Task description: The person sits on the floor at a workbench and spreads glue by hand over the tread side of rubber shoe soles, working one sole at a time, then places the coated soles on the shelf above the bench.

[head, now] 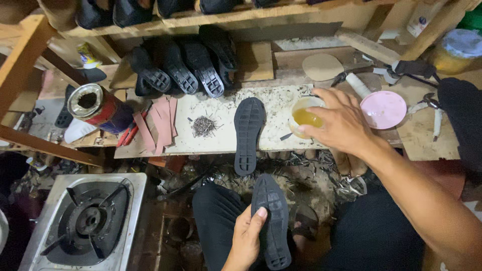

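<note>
Soles are what I have in hand: my left hand [247,236] is wrapped around one black rubber sole [271,221], tread side up, resting over my knee, thumb pressed on its edge. My right hand [340,122] reaches out to the workboard [281,108] and closes its fingers around the rim of a small clear cup of yellow glue [305,117]. I judge this the gluing step, just starting; the next move calls for bringing the cup near without tipping it.

Going by size around me: a gas burner [88,221] sits low at my left, well apart. A row of finished black soles [186,65] leans at the back of the bench. A second loose sole [248,135] hangs over the board's front edge, right beside the cup, and could get knocked. Then an open red tin [98,106], a pink lid [383,109] just beyond my right hand, strips of pinkish sandpaper [159,123], and a little heap of nails [203,126].
</note>
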